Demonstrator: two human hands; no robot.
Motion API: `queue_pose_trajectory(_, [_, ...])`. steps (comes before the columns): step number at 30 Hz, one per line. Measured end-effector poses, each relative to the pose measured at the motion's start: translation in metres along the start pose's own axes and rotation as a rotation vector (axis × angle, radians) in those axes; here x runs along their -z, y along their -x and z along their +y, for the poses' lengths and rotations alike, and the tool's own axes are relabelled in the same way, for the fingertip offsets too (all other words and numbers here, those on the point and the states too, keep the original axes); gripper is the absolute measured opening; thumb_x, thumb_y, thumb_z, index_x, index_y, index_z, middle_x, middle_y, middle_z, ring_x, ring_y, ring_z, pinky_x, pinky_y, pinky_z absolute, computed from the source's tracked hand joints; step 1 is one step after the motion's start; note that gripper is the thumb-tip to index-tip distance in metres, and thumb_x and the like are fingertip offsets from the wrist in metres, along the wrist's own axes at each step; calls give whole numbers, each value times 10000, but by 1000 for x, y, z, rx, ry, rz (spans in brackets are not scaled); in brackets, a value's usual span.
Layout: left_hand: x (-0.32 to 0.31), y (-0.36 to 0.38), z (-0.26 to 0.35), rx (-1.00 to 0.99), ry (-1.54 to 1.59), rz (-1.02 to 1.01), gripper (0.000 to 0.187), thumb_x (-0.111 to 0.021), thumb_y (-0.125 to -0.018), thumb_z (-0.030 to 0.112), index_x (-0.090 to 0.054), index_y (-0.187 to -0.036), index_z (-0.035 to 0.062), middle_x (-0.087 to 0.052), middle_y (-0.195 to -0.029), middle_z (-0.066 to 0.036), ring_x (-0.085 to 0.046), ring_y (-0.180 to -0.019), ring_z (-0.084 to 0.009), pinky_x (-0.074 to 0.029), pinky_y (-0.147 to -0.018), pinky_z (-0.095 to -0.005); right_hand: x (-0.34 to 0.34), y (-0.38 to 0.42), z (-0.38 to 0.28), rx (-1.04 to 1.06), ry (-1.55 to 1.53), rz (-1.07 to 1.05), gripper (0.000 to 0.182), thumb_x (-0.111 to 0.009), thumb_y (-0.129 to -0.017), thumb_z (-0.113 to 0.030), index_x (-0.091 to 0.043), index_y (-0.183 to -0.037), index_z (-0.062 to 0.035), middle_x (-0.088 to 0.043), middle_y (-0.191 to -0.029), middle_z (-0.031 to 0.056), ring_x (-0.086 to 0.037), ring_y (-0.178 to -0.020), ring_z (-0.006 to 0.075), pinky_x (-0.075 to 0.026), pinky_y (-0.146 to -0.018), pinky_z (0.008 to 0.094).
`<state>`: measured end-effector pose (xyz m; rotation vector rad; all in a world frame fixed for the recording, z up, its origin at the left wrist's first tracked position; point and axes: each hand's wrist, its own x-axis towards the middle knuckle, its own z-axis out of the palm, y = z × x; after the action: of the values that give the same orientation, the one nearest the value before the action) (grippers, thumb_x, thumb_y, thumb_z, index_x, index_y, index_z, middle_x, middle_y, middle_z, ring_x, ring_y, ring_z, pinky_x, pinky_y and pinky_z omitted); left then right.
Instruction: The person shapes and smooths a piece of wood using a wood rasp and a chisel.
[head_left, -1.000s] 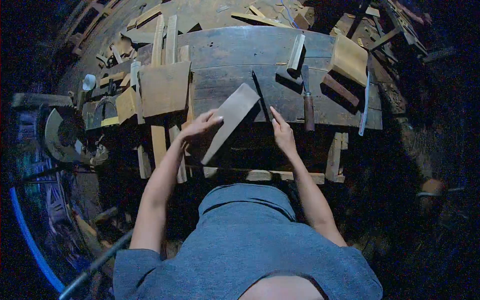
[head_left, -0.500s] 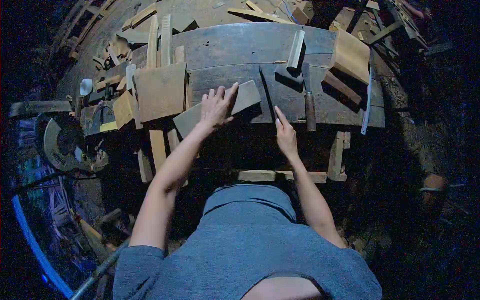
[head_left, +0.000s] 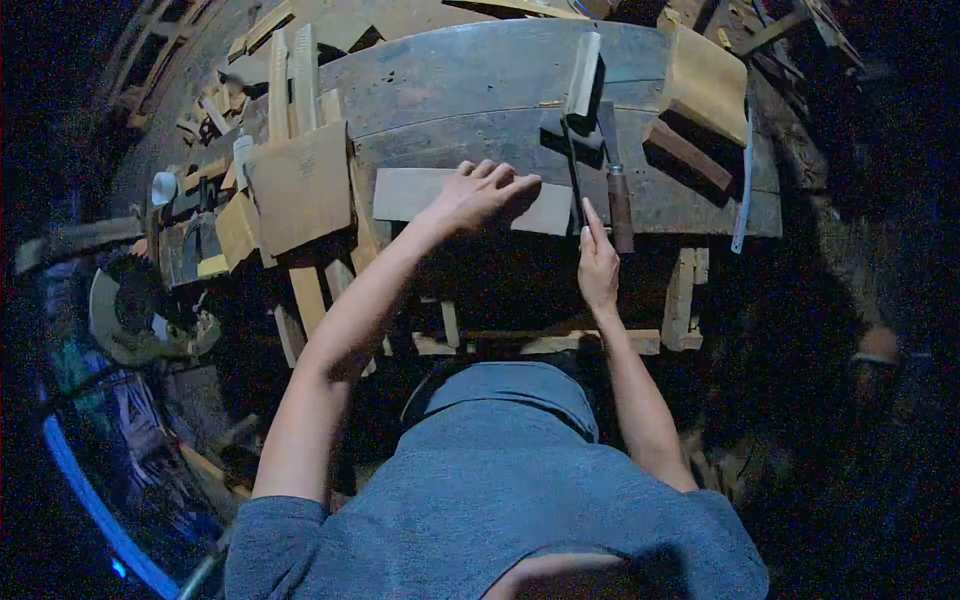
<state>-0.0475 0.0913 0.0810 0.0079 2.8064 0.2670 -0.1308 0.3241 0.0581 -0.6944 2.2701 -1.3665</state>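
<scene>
My left hand (head_left: 480, 197) lies over a pale, flat wooden board (head_left: 410, 192) near the bench's front edge, its fingers bent across the top and gripping it. The board now lies nearly level from left to right, partly covered by my hand and forearm. Just past its right end, my right hand (head_left: 598, 262) is closed around a long, thin, dark tool (head_left: 573, 165) that points away from me; its held end is hidden. Close to the right of that tool is a wooden-handled tool (head_left: 621, 210), beside a pale bar-shaped block (head_left: 584, 78) and a dark piece (head_left: 570, 138).
Larger wood blocks (head_left: 703, 80) and a dark red-brown block (head_left: 688, 162) sit on the bench's right, by a narrow pale strip (head_left: 741, 195). On the left are a square board (head_left: 302, 190), upright slats (head_left: 280, 85) and a white cup (head_left: 165, 187). A round toothed blade (head_left: 125, 310) stands lower left.
The board has turned from a slant to nearly level, with my left hand moving right along with it. My right hand and the dark tool have shifted right, toward the wooden-handled tool.
</scene>
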Motion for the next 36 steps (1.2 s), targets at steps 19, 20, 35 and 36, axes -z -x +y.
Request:
queue_pose_trajectory(19, [-19,-3,-13,217,-45,225,1022,-863,-482,427,-371,-1356,233,-467,-1205,-84,-450,-1133,-322,-286,-962,-495,-38,33,-7,80,279,8,560,-516,-890,-90,-413,-1396,-306,-503,-675,137,-579,-555,359,-472,-493,465])
queue_pose_trajectory(20, [-19,-5,-14,212,-52,233,1012,-869,-479,412,-380,-1346,227,-469,-1197,-81,-453,-1129,-322,-288,-955,-497,-37,31,-10,75,276,12,560,-516,-890,-90,-413,-1396,-306,-503,-675,137,-579,-555,359,-472,-493,465])
queue_pose_trajectory(35, [-39,-22,-19,376,-32,166,640,-692,-687,267,-423,-1265,209,-462,-1179,-97,-423,-1185,-350,-209,-1013,-653,-33,2,-3,174,431,78,496,-494,-901,-126,-458,-1363,-304,-552,-669,130,-610,-550,337,-505,-481,449])
queue_pose_trajectory(36, [-34,-23,-20,376,-38,172,640,-692,-687,267,-423,-1265,209,-462,-1179,-97,-423,-1185,-350,-209,-1013,-653,-29,10,-3,176,412,59,488,-484,-911,-132,-453,-1368,-298,-552,-671,140,-598,-540,347,-494,-481,458])
